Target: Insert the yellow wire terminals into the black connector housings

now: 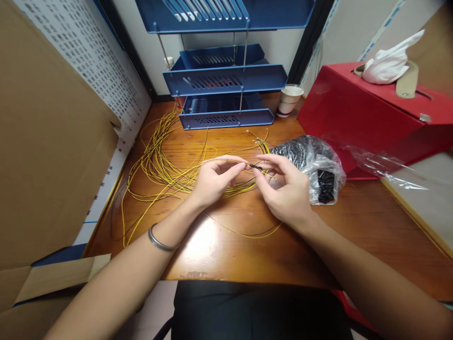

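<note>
My left hand (220, 177) pinches a thin yellow wire between thumb and forefinger. A small black connector (255, 167) sits at that wire's end, between my two hands. My right hand (285, 186) has its thumb and fingers closed on the connector's right side. Around and behind my hands, a large loose coil of yellow and black wires (155, 163) lies on the wooden table. Several wire ends with small shiny tips (256, 140) stick up just behind my right hand. A clear plastic bag (325, 177) with black parts lies right of my right hand.
A blue tiered tray rack (226, 119) stands at the table's back, with a paper cup (289, 100) beside it. At the right is a red box (354, 123) with tissue on top. Cardboard (46, 141) rises at the left. The brown table (219, 255) ends near my lap.
</note>
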